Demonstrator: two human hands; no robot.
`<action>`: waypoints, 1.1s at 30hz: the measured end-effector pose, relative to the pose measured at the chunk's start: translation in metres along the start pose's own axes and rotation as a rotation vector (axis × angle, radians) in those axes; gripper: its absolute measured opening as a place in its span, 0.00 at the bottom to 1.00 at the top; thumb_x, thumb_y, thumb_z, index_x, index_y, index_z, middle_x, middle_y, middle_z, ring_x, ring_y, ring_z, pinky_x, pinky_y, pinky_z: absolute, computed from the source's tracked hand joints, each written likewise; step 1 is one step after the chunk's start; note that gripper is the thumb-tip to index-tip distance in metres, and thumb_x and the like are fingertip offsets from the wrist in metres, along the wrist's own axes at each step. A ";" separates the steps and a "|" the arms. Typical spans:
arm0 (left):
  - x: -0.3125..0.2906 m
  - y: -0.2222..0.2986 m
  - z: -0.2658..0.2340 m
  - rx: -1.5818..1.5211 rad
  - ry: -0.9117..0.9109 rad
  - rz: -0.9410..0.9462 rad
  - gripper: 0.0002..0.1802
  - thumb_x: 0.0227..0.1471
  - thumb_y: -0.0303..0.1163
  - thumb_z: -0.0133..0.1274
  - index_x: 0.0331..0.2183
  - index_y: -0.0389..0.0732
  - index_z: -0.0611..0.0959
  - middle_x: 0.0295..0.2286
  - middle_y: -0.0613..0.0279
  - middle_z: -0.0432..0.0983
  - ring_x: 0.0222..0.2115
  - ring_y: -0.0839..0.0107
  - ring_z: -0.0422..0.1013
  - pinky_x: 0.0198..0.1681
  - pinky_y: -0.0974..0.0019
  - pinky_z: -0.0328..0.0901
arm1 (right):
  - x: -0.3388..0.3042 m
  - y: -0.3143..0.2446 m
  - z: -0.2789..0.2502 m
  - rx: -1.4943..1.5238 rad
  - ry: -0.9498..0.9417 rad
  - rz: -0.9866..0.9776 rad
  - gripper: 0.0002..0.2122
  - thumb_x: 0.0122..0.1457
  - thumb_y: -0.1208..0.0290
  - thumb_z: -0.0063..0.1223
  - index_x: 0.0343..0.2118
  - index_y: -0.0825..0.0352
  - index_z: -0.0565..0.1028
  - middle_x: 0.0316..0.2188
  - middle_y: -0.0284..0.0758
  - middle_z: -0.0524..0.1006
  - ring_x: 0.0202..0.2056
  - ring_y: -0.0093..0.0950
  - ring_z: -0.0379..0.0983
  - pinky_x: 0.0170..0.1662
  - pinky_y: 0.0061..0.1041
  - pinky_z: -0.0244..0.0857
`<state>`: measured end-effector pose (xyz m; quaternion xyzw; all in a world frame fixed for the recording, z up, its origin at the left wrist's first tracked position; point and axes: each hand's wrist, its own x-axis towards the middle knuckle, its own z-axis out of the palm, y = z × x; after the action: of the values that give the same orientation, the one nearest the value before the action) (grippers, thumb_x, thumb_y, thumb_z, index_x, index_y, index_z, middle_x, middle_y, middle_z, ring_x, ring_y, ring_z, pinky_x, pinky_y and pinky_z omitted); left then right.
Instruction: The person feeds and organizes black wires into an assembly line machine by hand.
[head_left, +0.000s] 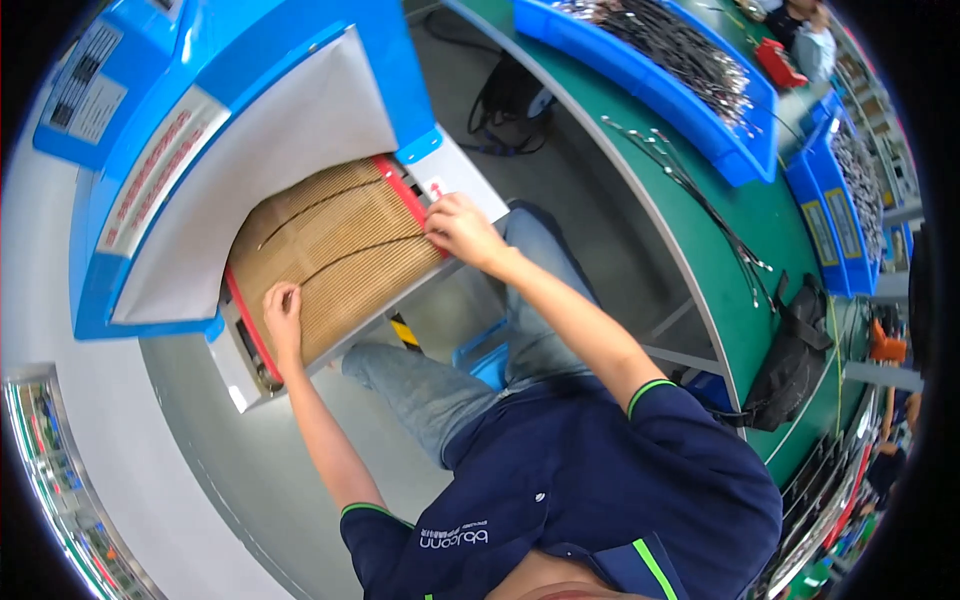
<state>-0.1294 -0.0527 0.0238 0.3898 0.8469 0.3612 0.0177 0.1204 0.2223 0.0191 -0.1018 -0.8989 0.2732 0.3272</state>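
Note:
A thin dark cable stretches between my hands, low over a brown ribbed conveyor belt. Its left end is pinched in the fingers of my left hand, near the belt's left edge. My right hand closes on the other end, beside the red strip along the belt's right side. Farther in, a second dark cable lies on the belt, touched by neither hand. Whether the held cable rests on the belt or hangs just above it, I cannot tell.
A blue machine housing with a white curtain stands over the belt's far part. On the green table at right are loose cables, a blue bin full of cables and a black bag. Another person is at the far right.

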 end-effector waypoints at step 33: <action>-0.258 0.149 0.019 -0.448 -0.061 -0.325 0.21 0.54 0.22 0.48 0.51 0.37 0.69 0.46 0.54 0.65 0.44 0.66 0.67 0.46 0.64 0.65 | -0.129 -0.077 -0.321 -1.093 0.004 0.976 0.11 0.53 0.68 0.45 0.31 0.73 0.65 0.27 0.49 0.74 0.32 0.46 0.73 0.35 0.41 0.69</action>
<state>0.1528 -0.1504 0.0379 0.2460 0.7964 0.5200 0.1863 0.4253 0.2478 0.1983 -0.6398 -0.7585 -0.0999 0.0726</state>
